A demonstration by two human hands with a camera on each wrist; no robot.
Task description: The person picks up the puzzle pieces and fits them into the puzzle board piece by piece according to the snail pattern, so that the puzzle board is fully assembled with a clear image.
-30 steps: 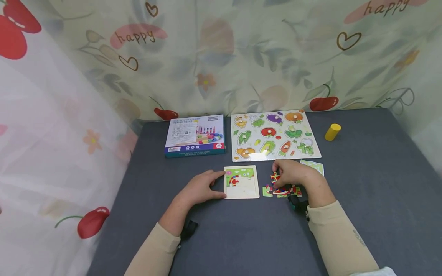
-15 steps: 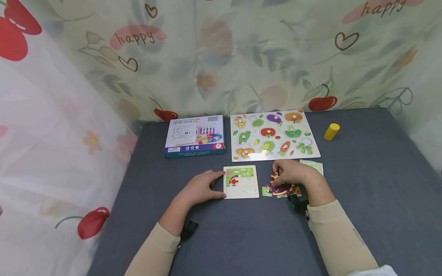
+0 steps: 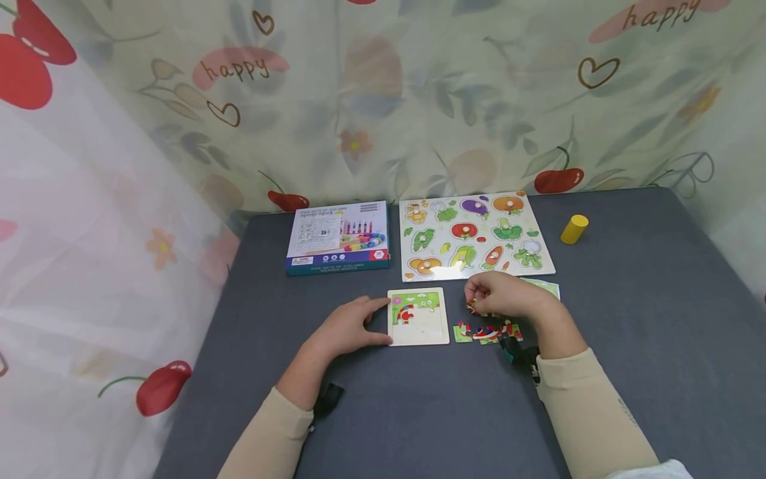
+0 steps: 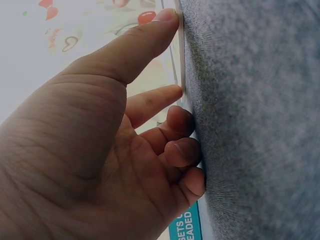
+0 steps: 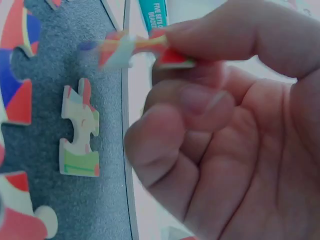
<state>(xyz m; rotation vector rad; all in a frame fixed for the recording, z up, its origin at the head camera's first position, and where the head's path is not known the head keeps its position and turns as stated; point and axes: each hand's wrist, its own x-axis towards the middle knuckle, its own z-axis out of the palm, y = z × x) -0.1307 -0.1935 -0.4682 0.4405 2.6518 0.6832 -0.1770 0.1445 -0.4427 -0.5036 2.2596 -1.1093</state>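
My left hand [image 3: 345, 326] rests beside a square puzzle tray [image 3: 421, 336], its thumb and index finger spread along the left edge. In the left wrist view those two fingers are straight, the others bent loosely. Joined pieces [image 3: 413, 302] with green and red patches fill the tray's upper part; bare pale wood shows below. My right hand [image 3: 509, 294] pinches a jigsaw piece [image 5: 132, 49] between thumb and fingers, raised above the table and blurred in the right wrist view. Under that hand lie several loose jigsaw pieces [image 3: 486, 334], among them a narrow one [image 5: 82, 131].
Behind the tray lie a boxed bead set [image 3: 337, 237] and a vegetable puzzle board [image 3: 477, 236]. A yellow cylinder [image 3: 574, 229] stands at the back right. Partly behind my right hand is a green-and-white card [image 3: 546, 286]. A patterned curtain [image 3: 407, 100] borders the grey table [image 3: 413, 412].
My right hand has lifted a jigsaw piece off the loose pile and moved slightly away from me and left. The left hand stays at the tray's edge.
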